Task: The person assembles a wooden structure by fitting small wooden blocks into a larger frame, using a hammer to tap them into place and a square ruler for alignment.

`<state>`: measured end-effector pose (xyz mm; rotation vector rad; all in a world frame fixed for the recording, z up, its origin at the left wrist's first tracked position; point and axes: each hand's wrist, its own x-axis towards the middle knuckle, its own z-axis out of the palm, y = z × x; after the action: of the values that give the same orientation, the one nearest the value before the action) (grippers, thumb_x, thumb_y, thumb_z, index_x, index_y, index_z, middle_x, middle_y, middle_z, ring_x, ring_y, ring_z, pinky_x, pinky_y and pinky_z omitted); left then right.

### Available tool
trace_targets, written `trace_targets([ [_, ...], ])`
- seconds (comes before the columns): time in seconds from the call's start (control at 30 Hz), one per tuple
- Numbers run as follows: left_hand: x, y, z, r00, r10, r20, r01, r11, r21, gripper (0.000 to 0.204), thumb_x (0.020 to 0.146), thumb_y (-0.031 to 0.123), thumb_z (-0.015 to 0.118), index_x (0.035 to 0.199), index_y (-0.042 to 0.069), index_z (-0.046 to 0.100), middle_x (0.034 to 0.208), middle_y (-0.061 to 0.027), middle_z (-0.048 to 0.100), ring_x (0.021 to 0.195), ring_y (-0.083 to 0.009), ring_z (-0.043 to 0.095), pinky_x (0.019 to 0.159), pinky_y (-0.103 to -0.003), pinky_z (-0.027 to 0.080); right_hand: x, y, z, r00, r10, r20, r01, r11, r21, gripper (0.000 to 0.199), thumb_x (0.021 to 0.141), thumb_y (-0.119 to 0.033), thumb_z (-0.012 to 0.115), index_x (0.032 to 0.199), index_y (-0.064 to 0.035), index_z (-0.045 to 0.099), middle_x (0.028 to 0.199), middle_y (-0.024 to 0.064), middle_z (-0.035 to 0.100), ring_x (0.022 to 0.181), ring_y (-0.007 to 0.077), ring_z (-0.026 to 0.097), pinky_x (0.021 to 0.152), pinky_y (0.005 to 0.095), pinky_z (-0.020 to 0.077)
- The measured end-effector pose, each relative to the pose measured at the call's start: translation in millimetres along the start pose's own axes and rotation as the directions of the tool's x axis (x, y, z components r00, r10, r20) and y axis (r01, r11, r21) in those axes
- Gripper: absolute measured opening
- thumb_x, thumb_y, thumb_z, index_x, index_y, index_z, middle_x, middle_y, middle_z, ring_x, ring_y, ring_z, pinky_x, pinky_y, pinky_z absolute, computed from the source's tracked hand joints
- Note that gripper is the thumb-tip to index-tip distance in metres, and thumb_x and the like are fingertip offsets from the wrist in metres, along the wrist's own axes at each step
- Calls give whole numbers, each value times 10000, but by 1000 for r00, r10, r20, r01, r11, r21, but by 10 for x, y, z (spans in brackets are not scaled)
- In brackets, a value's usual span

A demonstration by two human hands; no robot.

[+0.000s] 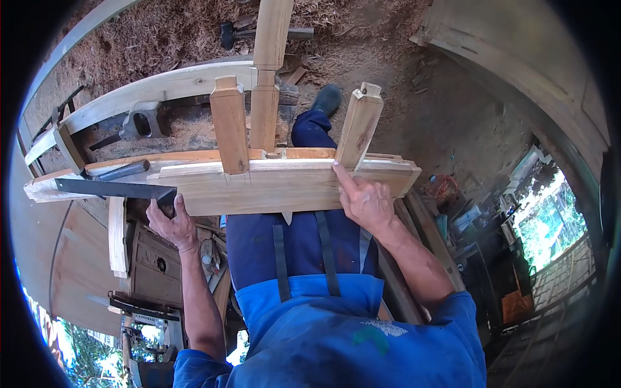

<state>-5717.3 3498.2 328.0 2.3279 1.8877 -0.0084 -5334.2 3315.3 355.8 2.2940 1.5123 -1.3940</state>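
Observation:
In my left hand [171, 223] is a try square with a dark blade [110, 188], held at its short stock. The blade points left, away from the end of a thick wooden board [272, 191]. This board lies across in front of my thighs. Two squared wooden pieces stand out from its far edge: a left one [231, 132] and a right one [359, 126], each with a stepped end. Pencil lines show near the left piece. My right hand [369, 200] is closed over the board's right part, its index fingertip touching the edge beside the right piece.
Behind the board lie a long plank [45, 187], a dark tool handle [123, 171] and a curved timber [162, 87]. A grey-handled tool [143, 121] sits among shavings. Farther off are an upright post [272, 39] and a hammer [265, 33] on the shaving-covered ground.

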Motion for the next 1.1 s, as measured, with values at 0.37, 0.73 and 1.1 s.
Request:
trace_targets([
  [0.37,-333,122,278,999,20,28,-15,986,-165,616,862,397,790,1269,14,529,1206,-224,526,1123,-393,508,961,-517,413,40,686,-21,982,42,-182,-64,991,-118,659,688,-434,850,1168,-40,628,1150,170,604,1184,362,534,1039,484,391],
  [0.73,-250,-46,214,990,-65,126,80,990,-119,591,897,362,758,1269,-31,520,1266,-225,488,1206,-384,471,1034,-510,394,208,790,21,996,68,52,-73,992,100,682,679,-480,838,1166,-41,647,1191,130,587,1209,319,506,1045,457,388],
  [1.1,-151,1430,38,765,597,243,-531,797,-288,543,842,124,744,1332,32,526,1317,-211,505,1247,-394,483,1072,-503,381,179,905,195,989,-31,-143,62,974,219,650,643,-428,860,1117,-35,651,1038,119,600,1082,293,559,1016,447,401],
])
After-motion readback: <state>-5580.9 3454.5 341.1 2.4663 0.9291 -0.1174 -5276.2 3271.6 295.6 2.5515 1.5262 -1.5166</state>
